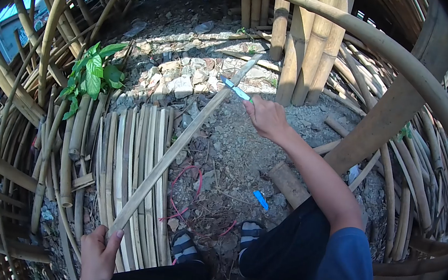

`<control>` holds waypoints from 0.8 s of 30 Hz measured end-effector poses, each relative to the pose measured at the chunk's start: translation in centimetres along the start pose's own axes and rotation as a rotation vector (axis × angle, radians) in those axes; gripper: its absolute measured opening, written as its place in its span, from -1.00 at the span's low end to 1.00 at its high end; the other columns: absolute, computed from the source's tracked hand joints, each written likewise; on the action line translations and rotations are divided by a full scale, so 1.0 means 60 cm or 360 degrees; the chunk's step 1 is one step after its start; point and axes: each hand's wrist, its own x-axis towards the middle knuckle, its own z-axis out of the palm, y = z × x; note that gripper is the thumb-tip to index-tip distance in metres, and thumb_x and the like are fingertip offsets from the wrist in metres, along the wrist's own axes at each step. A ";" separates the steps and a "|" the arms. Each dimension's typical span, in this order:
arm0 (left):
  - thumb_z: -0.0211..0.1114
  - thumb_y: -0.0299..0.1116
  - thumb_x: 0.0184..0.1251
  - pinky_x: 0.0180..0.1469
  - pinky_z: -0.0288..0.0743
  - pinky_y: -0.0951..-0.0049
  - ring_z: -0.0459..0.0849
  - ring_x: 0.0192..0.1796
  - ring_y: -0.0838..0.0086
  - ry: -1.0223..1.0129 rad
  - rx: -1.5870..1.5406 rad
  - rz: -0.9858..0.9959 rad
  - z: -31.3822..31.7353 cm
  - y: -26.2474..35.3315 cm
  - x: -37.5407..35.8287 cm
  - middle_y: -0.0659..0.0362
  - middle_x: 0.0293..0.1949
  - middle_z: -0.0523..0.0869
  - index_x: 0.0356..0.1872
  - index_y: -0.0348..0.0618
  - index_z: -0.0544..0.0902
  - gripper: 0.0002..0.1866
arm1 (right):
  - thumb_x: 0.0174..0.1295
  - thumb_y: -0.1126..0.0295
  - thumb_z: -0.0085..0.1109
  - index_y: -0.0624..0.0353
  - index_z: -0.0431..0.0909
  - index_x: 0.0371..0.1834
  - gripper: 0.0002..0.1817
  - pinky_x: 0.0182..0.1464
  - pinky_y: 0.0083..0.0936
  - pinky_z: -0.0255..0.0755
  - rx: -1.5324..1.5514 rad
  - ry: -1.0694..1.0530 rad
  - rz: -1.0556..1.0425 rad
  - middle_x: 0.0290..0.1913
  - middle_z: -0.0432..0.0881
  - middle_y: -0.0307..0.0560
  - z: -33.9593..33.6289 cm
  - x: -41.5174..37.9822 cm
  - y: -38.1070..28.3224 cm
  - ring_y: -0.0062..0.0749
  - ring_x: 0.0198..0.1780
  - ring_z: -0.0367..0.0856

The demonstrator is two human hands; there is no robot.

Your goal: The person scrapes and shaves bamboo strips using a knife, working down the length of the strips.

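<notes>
A long flat bamboo strip (169,156) runs diagonally from the lower left to the upper middle. Its near end is in my left hand (98,255), thumb on top and fingers wrapped round it. My right hand (266,117) is closed on the green and white handle of a knife (236,90). The knife's blade points up and left and lies over or against the strip towards its far end; whether it touches cannot be told. Below the strip, several cut bamboo strips (144,186) lie side by side on the ground.
A blue object (261,200) and a pink cord (198,184) lie on the ground near my sandalled feet. A short bamboo piece (288,184) is beside my knee. Thick bamboo posts (315,45) stand ahead, a leafy plant (95,70) at left. A curved pole (389,45) arches overhead at right.
</notes>
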 end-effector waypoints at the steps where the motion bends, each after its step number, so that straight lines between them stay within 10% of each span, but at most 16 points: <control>1: 0.29 -0.28 0.44 -0.54 0.06 0.38 0.19 -0.55 0.66 -0.0044 -0.0008 -0.0030 0.001 -0.015 0.002 0.30 -0.70 0.29 -0.59 -0.30 0.37 -0.57 | 0.56 -0.09 -0.24 0.24 0.49 -0.29 -0.42 -0.36 0.11 0.52 0.0066 -0.0055 0.0048 -0.53 0.63 0.23 0.000 -0.005 -0.009 0.26 -0.43 0.67; 18: 0.31 -0.28 0.43 -0.55 0.04 0.39 0.20 -0.55 0.68 -0.0101 -0.0164 -0.0053 0.002 -0.017 -0.006 0.33 -0.71 0.28 -0.62 -0.30 0.41 -0.56 | 0.56 -0.09 -0.24 0.24 0.56 -0.28 -0.40 -0.28 0.10 0.57 -0.0069 -0.0148 -0.0097 -0.44 0.69 0.26 -0.006 -0.035 -0.018 0.27 -0.33 0.71; 20: 0.31 -0.29 0.43 -0.55 0.03 0.39 0.19 -0.55 0.68 -0.0151 -0.0105 -0.0071 -0.002 -0.013 -0.027 0.34 -0.71 0.28 -0.61 -0.30 0.42 -0.56 | 0.57 -0.08 -0.26 0.28 0.57 -0.24 -0.39 -0.19 0.16 0.55 -0.0168 -0.0209 0.0558 -0.39 0.69 0.34 -0.034 0.006 0.066 0.33 -0.27 0.70; 24: 0.31 -0.29 0.44 -0.55 0.03 0.42 0.19 -0.55 0.71 -0.0213 -0.0084 -0.0126 -0.004 -0.015 -0.017 0.39 -0.70 0.27 -0.61 -0.28 0.43 -0.57 | 0.58 -0.07 -0.31 0.33 0.58 -0.22 -0.35 -0.08 0.20 0.50 -0.0105 -0.0162 0.0560 -0.35 0.68 0.40 -0.036 -0.014 0.074 0.38 -0.17 0.68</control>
